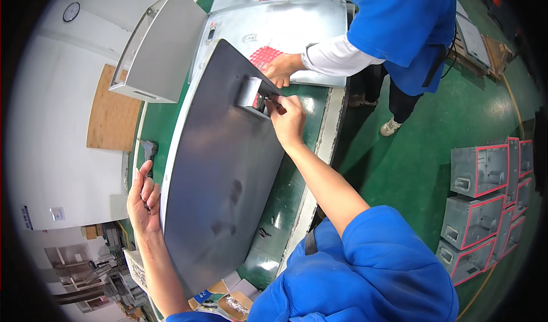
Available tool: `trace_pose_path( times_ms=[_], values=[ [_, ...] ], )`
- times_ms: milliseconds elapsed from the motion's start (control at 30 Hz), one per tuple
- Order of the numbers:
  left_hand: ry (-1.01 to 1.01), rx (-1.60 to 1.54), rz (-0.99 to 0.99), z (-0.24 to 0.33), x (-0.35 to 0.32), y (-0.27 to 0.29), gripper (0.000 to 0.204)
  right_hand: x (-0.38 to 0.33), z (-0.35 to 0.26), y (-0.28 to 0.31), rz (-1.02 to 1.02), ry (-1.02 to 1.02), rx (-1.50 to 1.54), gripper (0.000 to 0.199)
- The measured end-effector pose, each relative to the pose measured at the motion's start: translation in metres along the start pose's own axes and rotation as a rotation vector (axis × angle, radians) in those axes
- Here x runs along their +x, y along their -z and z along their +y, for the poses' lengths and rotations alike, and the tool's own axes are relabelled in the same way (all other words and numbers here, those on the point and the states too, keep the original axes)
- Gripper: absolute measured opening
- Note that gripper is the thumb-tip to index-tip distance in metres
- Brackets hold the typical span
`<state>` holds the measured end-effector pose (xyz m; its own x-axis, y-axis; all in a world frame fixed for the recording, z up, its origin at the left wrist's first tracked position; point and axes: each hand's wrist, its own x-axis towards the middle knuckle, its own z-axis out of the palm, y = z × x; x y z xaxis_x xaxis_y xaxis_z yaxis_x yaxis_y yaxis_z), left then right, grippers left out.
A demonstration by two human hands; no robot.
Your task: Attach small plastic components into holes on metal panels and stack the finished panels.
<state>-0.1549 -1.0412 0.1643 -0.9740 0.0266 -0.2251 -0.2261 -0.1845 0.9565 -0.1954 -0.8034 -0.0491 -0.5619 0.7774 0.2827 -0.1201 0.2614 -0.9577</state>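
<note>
Head view: dark panel (pixel 222 173) runs lengthwise away

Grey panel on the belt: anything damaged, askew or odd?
Dark smudges mar the grey panel near its lower middle, like finger marks; I can't tell if they're dents. The left hand steadies its edge, the right hand works at the silver bracket. Nothing else stands out.

Bright, glary, fisheye-bent, dark-vignetted edges

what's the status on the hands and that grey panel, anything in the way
Left hand open, braced on grey panel edge. Right hand pinching at small metal bracket. Co-worker's hand close by the bracket.
</note>
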Motion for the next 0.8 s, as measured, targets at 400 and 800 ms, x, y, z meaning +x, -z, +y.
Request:
trace_pose_path(
  times_ms=[400,800],
  values=[
    [0.001,-0.039,0.023,-0.007,0.002,0.003,0.033,0.008,0.004,0.01,-0.03,0.261,-0.18,0.008],
    [-0.043,0.082,0.014,-0.004,-0.018,-0.011,0.048,-0.014,-0.149,0.036,-0.271,0.539,0.405,0.005]
  ],
)
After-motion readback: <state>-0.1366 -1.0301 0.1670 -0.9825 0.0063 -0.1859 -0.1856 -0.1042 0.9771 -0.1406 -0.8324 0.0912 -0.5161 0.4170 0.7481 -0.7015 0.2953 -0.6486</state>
